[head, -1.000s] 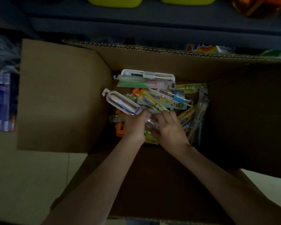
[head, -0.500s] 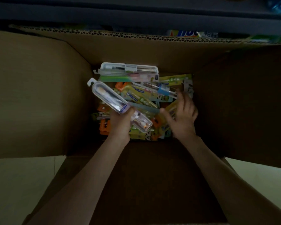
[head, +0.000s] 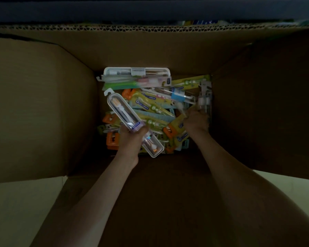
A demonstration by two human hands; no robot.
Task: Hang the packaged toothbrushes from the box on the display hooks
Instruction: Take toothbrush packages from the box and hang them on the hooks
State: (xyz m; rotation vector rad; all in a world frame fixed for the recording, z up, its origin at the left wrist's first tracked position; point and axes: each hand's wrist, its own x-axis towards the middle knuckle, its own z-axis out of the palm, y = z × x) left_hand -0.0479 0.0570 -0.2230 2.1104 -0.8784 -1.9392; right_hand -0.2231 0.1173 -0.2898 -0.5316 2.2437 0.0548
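- Left hand (head: 132, 139) — its grip curls round a clear toothbrush pack (head: 121, 111), inside the box (head: 43, 104).
- Right hand (head: 196, 122) is among the heaped packs (head: 150, 106) — I cannot tell its grip.

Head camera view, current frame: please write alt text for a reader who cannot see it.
A person's left hand grips a clear toothbrush case, held slanted above a jumbled pile of packaged toothbrushes at the bottom of an open cardboard box. The right hand reaches into the pile's right edge; blur hides whether it holds anything. The scene is dim.
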